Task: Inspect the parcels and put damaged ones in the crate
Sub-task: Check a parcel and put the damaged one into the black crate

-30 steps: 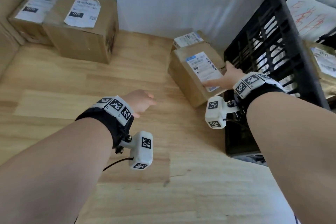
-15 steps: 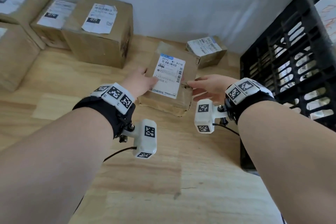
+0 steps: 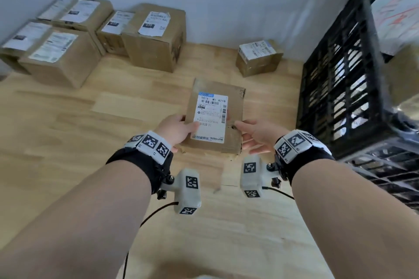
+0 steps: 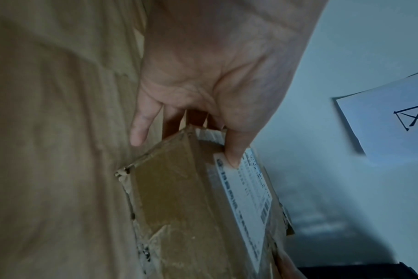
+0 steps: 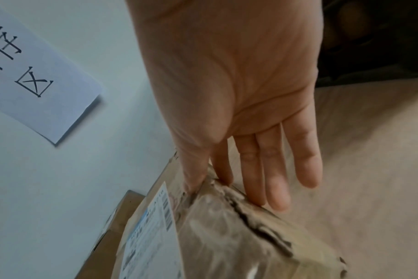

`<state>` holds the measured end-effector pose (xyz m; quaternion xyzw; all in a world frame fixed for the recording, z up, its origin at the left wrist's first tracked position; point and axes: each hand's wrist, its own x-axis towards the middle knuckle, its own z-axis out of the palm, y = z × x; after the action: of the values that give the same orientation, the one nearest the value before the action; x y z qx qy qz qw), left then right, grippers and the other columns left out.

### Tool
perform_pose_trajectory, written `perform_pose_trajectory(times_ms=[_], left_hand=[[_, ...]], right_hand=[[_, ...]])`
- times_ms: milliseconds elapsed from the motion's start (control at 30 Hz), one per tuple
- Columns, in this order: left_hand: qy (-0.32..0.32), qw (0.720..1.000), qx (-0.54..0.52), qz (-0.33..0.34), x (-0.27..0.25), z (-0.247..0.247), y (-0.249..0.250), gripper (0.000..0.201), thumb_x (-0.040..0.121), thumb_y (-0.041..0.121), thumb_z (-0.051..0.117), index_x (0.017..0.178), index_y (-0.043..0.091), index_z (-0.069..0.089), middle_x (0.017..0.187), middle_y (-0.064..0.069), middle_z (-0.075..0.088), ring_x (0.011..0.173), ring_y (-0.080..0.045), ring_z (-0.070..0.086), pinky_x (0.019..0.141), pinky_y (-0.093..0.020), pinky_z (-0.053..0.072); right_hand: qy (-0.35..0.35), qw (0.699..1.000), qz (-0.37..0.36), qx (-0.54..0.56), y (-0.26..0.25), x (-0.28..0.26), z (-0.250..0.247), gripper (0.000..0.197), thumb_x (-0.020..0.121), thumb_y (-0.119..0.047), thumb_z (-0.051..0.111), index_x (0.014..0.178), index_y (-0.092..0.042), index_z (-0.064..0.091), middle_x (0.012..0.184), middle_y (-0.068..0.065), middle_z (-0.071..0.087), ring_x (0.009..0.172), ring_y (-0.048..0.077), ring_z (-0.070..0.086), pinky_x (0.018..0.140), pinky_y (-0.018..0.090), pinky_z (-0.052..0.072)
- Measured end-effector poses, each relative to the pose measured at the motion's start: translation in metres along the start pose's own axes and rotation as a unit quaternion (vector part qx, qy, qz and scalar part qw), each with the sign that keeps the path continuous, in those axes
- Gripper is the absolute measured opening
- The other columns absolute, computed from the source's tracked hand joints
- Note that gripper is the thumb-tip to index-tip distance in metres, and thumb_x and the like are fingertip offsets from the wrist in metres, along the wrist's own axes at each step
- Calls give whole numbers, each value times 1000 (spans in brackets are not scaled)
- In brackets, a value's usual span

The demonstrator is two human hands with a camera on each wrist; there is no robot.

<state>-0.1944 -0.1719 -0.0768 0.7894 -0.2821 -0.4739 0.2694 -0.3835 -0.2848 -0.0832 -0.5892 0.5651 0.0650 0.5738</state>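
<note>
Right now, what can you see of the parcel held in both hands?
The parcel is a flattish brown cardboard box, label side up, held above the wooden table. Its white label carries barcodes. The left hand grips its left edge, thumb on the label; the right hand pinches the right edge. That side is crumpled and torn, corners frayed.

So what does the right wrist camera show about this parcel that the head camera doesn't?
Only the right wrist view shows the crumpled, torn side of the parcel by the right hand, and a paper sign on the wall. Only the head view shows the black crate, the other boxes and the left hand. Both show the parcel's white label.
</note>
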Motion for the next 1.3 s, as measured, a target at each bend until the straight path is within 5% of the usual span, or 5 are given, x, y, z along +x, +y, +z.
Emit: perform_pose_trajectory(times_ms=[733, 867, 1000, 1133, 1300], left_hand=[[20, 997, -31, -62, -103, 62, -60, 38, 94, 50, 53, 111, 17, 48, 102, 2, 55, 104, -24, 55, 95, -50, 51], [7, 995, -69, -68, -104, 52, -53, 49, 95, 55, 47, 118, 13, 56, 109, -1, 62, 113, -24, 56, 98, -50, 48], [31, 990, -129, -50, -108, 40, -35, 63, 81, 79, 39, 100, 22, 57, 115, 1, 61, 116, -19, 50, 105, -51, 39], [67, 988, -140, -6, -115, 36, -21, 111, 57, 95, 43, 133, 14, 51, 131, 3, 55, 119, -18, 52, 101, -43, 46], [79, 985, -148, 34, -118, 44, -11, 62, 82, 58, 64, 122, 11, 59, 112, 1, 61, 99, -15, 57, 99, -41, 48]], right_hand=[[-29, 998, 22, 45, 99, -77, 31, 65, 93, -69, 38, 134, -19, 49, 98, 5, 61, 108, 34, 60, 87, 45, 55], [-5, 992, 18, 122, 99, -77, 29, 76, 90, -73, 39, 140, -17, 45, 116, 10, 58, 116, 32, 53, 102, 53, 47], [19, 987, -13, 159, 84, -86, 21, 89, 85, -82, 27, 147, -20, 38, 139, 9, 49, 126, 30, 46, 108, 54, 39], [46, 979, -57, 189, 71, -95, 16, 102, 76, -90, 27, 150, -20, 36, 151, 2, 43, 133, 27, 43, 111, 52, 36], [43, 983, -68, 167, 71, -99, 9, 128, 47, -97, 56, 148, -20, 37, 137, 4, 57, 115, 29, 58, 95, 49, 49]])
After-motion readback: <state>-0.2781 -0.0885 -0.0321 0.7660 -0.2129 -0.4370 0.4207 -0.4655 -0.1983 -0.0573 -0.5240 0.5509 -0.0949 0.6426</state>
